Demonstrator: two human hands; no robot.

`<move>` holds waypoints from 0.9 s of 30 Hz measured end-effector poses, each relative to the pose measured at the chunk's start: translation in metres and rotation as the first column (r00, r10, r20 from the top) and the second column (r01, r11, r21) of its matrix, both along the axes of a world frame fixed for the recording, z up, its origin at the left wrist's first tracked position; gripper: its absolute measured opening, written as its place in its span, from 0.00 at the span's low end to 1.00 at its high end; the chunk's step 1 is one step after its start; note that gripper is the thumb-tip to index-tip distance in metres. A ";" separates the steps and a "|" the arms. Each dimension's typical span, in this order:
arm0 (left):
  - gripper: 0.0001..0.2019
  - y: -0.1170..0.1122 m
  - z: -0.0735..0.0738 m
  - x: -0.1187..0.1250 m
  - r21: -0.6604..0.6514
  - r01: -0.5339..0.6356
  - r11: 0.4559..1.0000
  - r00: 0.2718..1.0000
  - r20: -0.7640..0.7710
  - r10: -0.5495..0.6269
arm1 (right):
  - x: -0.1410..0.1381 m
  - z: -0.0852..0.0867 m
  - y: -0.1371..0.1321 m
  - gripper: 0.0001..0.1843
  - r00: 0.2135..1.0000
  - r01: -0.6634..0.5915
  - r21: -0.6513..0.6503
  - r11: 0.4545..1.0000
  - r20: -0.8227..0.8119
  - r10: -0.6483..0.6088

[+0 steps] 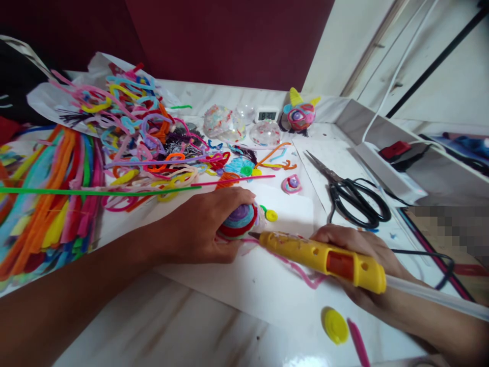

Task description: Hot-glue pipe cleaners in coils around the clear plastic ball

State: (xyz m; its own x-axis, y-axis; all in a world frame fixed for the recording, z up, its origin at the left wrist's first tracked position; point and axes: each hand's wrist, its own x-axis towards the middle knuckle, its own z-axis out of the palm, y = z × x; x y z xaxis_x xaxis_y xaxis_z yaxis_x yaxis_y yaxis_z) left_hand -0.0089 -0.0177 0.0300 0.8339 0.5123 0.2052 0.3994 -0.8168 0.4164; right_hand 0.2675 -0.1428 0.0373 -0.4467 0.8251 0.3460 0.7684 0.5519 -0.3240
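My left hand is closed around a ball wound with purple, blue, red and green pipe cleaners, held low over a white sheet of paper. In my right hand is a yellow hot glue gun, with a clear glue stick sticking out of its back. The gun's dark nozzle points left at the ball's lower right side; whether it touches cannot be made out. A pink pipe cleaner trails from below the ball and passes under the gun.
Black-handled scissors lie at right. Loose pipe cleaners and a tangled heap cover the left. Clear domes, a small digital clock and a wrapped horned figure stand behind. A yellow disc lies in front.
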 end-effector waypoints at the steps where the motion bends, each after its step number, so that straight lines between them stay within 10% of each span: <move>1: 0.31 0.000 0.000 0.000 0.000 0.003 1.000 1.000 -0.004 -0.003 | 0.001 0.000 0.000 0.17 1.000 0.007 -0.003 1.000 0.000 -0.007; 17: 0.30 -0.002 0.004 0.001 -0.028 -0.012 1.000 1.000 0.008 0.012 | 0.016 -0.002 0.000 0.10 0.992 0.111 -0.023 0.994 -0.050 -0.112; 27: 0.30 -0.002 0.001 0.002 -0.037 -0.019 0.999 1.000 0.017 0.020 | 0.041 -0.012 0.025 0.14 0.820 0.280 -0.369 0.886 -0.389 -0.421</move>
State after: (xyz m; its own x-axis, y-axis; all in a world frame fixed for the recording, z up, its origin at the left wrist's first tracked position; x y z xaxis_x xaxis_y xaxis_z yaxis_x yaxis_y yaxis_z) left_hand -0.0068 -0.0199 0.0313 0.8201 0.5359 0.2004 0.4076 -0.7931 0.4527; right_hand 0.3086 -0.1178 0.0254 0.0380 0.9862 0.1608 0.6223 0.1026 -0.7761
